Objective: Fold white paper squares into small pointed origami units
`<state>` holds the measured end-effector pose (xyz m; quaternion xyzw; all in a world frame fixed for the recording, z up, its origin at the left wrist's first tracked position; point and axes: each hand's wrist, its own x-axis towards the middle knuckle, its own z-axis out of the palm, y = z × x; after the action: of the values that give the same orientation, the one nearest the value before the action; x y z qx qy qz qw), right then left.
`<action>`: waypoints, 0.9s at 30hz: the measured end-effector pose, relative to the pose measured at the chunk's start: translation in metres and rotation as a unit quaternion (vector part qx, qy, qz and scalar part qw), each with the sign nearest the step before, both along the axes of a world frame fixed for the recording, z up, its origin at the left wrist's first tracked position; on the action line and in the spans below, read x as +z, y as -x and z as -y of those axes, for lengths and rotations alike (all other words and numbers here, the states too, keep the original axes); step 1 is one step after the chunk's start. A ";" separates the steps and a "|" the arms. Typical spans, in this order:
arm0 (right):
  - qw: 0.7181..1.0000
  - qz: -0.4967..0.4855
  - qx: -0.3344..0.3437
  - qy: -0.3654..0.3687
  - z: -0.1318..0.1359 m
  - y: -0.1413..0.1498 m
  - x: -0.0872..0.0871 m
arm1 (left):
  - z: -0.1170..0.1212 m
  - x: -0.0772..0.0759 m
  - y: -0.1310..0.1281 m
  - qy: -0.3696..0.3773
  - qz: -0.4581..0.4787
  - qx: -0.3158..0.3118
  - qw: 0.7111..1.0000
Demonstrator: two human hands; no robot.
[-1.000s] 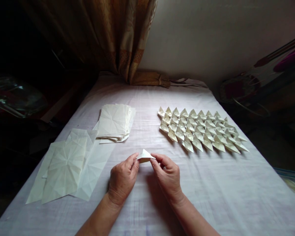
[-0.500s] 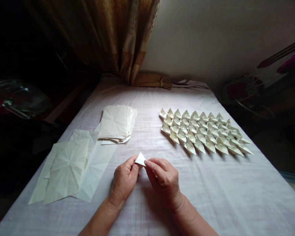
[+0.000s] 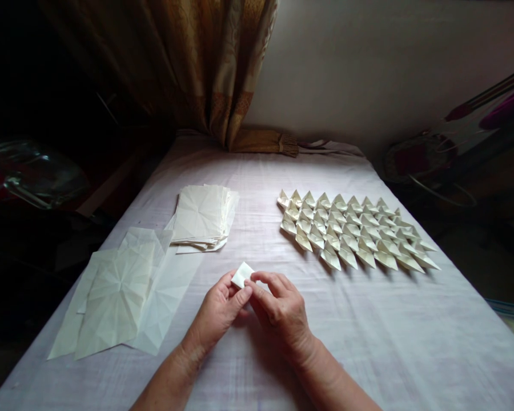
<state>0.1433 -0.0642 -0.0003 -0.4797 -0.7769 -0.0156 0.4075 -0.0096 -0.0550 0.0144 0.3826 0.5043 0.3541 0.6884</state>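
Note:
A small folded piece of white paper (image 3: 242, 274) is pinched between both hands above the near middle of the cloth-covered table (image 3: 257, 171). My left hand (image 3: 217, 311) grips it from the left with thumb and fingers closed. From the right, my right hand (image 3: 281, 311) presses its fingertips on the same piece. Most of the paper is hidden by the fingers.
Several finished folded paper shapes (image 3: 355, 231) lie in tight rows at the right. A stack of creased white sheets (image 3: 203, 214) sits left of centre, with larger creased sheets (image 3: 120, 291) spread near the left edge. A curtain (image 3: 223, 68) hangs at the back; dark clutter flanks the table.
The paper piece went from a wide pointed shape to a smaller, squarer fold. Both hands drew closer together and shifted slightly left.

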 end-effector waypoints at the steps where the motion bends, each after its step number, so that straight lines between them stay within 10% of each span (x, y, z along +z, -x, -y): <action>1: 1.000 -0.001 0.005 0.007 0.000 0.000 -0.001 | 0.000 -0.002 0.000 0.003 0.001 0.007 1.000; 9: 0.978 -0.163 0.037 0.127 0.000 -0.011 -0.004 | -0.001 -0.006 0.000 -0.022 -0.031 -0.010 0.999; 18: 0.871 -0.306 0.039 0.382 -0.020 -0.014 0.008 | 0.000 -0.006 0.002 -0.046 -0.069 -0.087 0.993; 23: 0.920 -0.178 -0.029 0.347 -0.021 -0.020 0.004 | 0.004 -0.011 -0.002 -0.085 -0.141 -0.045 0.985; 27: 0.966 -0.034 -0.061 0.248 -0.024 -0.024 -0.004 | 0.007 -0.012 0.000 -0.228 -0.319 -0.032 0.919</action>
<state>0.1672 -0.0403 -0.0048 -0.6127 -0.7111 0.1688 0.3007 -0.0101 -0.0618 0.0022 0.6381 0.5900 0.2964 0.3961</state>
